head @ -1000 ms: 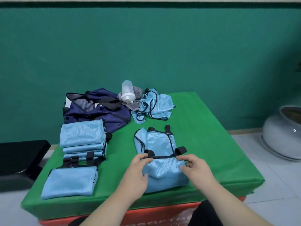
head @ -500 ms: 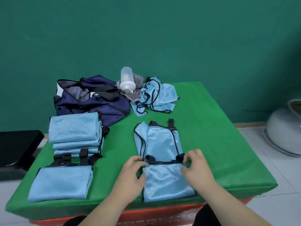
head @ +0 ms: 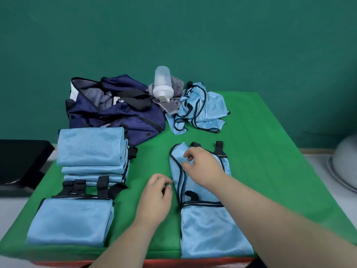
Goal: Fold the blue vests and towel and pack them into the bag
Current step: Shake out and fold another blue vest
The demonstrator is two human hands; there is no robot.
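A half-folded blue vest (head: 210, 225) with dark trim lies on the green table (head: 260, 151) in front of me, its lower half doubled over. My right hand (head: 202, 165) hovers over the vest's upper left part, fingers loosely curled and thumb apart, gripping nothing. My left hand (head: 156, 198) sits just left of the vest's edge, fingers loosely curled and empty. A navy bag (head: 116, 115) lies open at the back left. A crumpled blue vest (head: 202, 109) and a grey striped towel (head: 177, 88) lie behind.
A stack of folded vests (head: 90, 147) stands at the left, with another folded vest (head: 71, 221) in front of it. A white bottle (head: 162, 84) rests on the towel. A black seat (head: 21, 161) is off the left edge, a pale pot (head: 343, 167) at the right.
Both hands let go of the straps at the vest's fold. My right hand moved up to the vest's top left; my left hand drew back to the left edge.
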